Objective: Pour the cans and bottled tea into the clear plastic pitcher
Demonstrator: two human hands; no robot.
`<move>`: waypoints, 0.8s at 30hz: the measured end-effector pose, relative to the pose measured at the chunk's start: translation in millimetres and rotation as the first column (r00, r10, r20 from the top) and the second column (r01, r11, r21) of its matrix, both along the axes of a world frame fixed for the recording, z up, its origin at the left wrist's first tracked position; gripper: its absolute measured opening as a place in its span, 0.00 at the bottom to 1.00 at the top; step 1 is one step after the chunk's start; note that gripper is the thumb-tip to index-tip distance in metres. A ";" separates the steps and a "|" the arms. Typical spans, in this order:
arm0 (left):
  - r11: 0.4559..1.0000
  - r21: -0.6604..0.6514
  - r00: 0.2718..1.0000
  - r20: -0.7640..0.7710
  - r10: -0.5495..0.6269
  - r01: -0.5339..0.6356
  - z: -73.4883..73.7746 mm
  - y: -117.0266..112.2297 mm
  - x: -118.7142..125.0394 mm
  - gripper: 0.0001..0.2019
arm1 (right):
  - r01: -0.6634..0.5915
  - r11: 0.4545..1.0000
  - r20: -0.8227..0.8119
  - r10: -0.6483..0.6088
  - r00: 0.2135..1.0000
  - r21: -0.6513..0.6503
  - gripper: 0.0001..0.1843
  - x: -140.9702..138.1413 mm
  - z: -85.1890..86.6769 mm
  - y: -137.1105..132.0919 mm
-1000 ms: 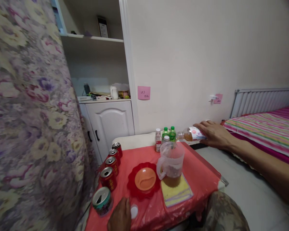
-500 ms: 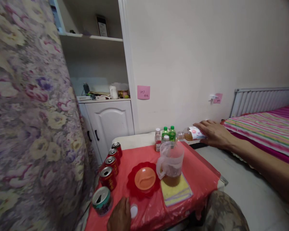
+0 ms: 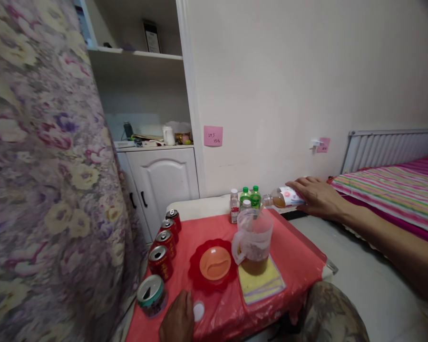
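My right hand [image 3: 316, 197] is wrapped around a clear plastic bottle [image 3: 288, 196] with a white label. The bottle lies nearly level, its uncapped mouth above the rim of a translucent plastic jug [image 3: 254, 232], and amber liquid shows inside it. More amber-brown liquid sits low in the jug, which stands on a folded yellow cloth [image 3: 261, 284]. On the table's near side rests my left hand [image 3: 178, 317], fingers curled in; whatever they may hold is hidden. A round white lid [image 3: 199, 311] lies just right of it.
A red scalloped plate [image 3: 196, 273] with an orange dish [image 3: 216, 262] sits mid-table. Several red cans [image 3: 160, 262] and a green-topped can [image 3: 151, 295] line the left edge. Green-capped bottles [image 3: 256, 197] and white-capped bottles [image 3: 234, 206] stand behind the jug. A floral curtain [image 3: 50, 166] hangs left.
Hardly anything differs. The bottle stays tilted over the jug in my right hand, and my left hand keeps its place.
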State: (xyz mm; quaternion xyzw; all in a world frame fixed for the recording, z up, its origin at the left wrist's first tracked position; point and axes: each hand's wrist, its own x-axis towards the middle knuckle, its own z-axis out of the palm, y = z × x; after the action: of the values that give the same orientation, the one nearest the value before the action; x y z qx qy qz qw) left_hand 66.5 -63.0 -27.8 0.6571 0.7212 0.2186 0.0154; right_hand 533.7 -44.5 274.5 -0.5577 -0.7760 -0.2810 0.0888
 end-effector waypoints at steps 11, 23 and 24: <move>0.999 -0.039 1.000 -0.002 0.008 -0.008 6.7 -1.4 2.4 0.23 | 0.004 1.000 0.002 -0.004 1.000 0.001 0.30 0.4 -0.1 0.8; 0.999 -0.044 1.000 -0.002 0.003 -0.003 11.9 -4.2 4.2 0.22 | -0.013 1.000 0.018 0.013 1.000 0.001 0.30 -0.5 -0.8 1.8; 0.999 -0.042 1.000 -0.003 0.005 -0.005 11.7 -4.1 4.2 0.22 | -0.017 1.000 0.021 0.017 1.000 0.004 0.30 -0.7 -1.1 2.2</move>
State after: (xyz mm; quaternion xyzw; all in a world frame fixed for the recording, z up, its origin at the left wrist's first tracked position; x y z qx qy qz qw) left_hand 70.7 -67.1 -16.1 0.6550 0.7274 0.2027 0.0275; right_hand 532.9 -42.2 273.4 -0.5479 -0.7810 -0.2877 0.0843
